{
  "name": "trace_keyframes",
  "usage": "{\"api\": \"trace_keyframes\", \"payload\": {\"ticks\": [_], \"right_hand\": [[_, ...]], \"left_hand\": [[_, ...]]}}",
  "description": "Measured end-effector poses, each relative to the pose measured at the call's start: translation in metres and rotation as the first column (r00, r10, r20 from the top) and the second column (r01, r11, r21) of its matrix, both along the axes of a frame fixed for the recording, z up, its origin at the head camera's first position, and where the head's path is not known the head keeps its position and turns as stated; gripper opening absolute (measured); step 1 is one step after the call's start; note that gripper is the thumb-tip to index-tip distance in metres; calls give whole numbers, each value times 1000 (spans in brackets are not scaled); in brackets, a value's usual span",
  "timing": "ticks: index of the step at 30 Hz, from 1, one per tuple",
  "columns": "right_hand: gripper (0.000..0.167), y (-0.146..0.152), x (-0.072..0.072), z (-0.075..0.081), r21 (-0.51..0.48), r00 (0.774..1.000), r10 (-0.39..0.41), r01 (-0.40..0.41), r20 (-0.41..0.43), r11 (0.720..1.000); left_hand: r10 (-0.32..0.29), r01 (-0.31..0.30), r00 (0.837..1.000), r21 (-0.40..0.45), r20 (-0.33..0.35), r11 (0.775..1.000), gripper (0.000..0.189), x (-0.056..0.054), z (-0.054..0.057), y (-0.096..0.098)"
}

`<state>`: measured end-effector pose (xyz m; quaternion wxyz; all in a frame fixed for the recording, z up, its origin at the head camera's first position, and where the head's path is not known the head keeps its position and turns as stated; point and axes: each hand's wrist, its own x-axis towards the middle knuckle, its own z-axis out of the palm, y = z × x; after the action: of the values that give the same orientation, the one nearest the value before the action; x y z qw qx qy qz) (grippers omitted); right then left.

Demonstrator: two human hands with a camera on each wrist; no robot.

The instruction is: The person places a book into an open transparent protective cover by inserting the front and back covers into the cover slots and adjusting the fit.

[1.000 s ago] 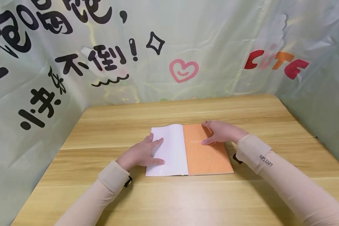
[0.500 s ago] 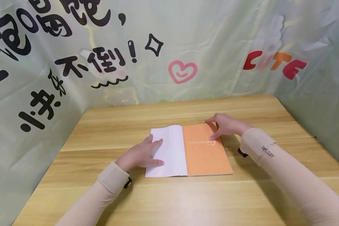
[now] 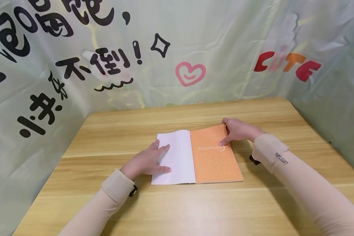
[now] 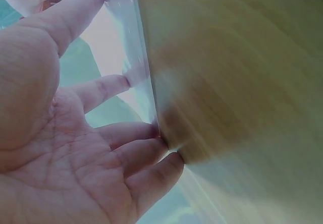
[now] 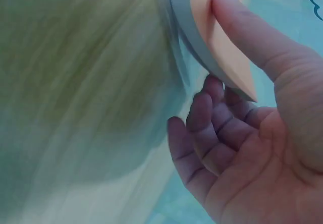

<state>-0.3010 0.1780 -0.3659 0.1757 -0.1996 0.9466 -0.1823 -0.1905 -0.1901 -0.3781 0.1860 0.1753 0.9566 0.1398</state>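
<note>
An open booklet lies on the wooden table, with a white page (image 3: 180, 157) on the left and an orange page (image 3: 215, 164) with small white print on the right. My left hand (image 3: 146, 161) rests on the white page, fingers spread and thumb toward the near edge. At the far right corner my right hand (image 3: 239, 130) grips the orange side, thumb on top and fingers curled beneath. That corner is raised. In the right wrist view the thick stack of pages (image 5: 202, 52) bends upward between thumb and fingers, above a thin sheet.
Around the booklet extends the wooden table (image 3: 177, 209). A pale cloth (image 3: 230, 39) with black lettering, a pink heart and coloured letters hangs behind the table and along both sides.
My right hand has slid right and away from me, off the orange page to its far corner, and has lifted that corner. My left hand has stayed on the white page.
</note>
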Motion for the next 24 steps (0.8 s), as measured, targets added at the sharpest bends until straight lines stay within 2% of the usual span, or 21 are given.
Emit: {"api": "trace_keyframes", "payload": {"ticks": [2, 4, 8, 12, 16, 19, 24], "right_hand": [[97, 3, -1, -2, -6, 1000, 3, -3, 6, 1000], [83, 6, -1, -4, -39, 1000, 1, 0, 25, 999], [53, 16, -2, -9, -190, 994, -3, 24, 109, 981], [36, 31, 1, -11, -392, 964, 12, 97, 266, 915], [39, 46, 4, -11, -504, 914, 52, 174, 403, 846], [37, 54, 7, -12, -555, 877, 97, 209, 470, 805], [20, 62, 13, -9, -646, 828, 185, 251, 529, 721]], "left_hand": [[1, -1, 1000, -2, 2, 1000, 92, 0, 0, 0], [3, -3, 1000, -4, 3, 1000, 92, 0, 0, 0], [4, -4, 1000, -1, 4, 1000, 92, -1, -1, 0], [-3, 3, 1000, 4, -1, 1000, 92, -2, 0, 1], [-5, 5, 1000, 4, -2, 1000, 93, -4, 1, 2], [2, -2, 1000, 10, 5, 1000, 92, -5, 0, 4], [-4, 4, 1000, 24, -1, 1000, 92, -6, -2, 9]]}}
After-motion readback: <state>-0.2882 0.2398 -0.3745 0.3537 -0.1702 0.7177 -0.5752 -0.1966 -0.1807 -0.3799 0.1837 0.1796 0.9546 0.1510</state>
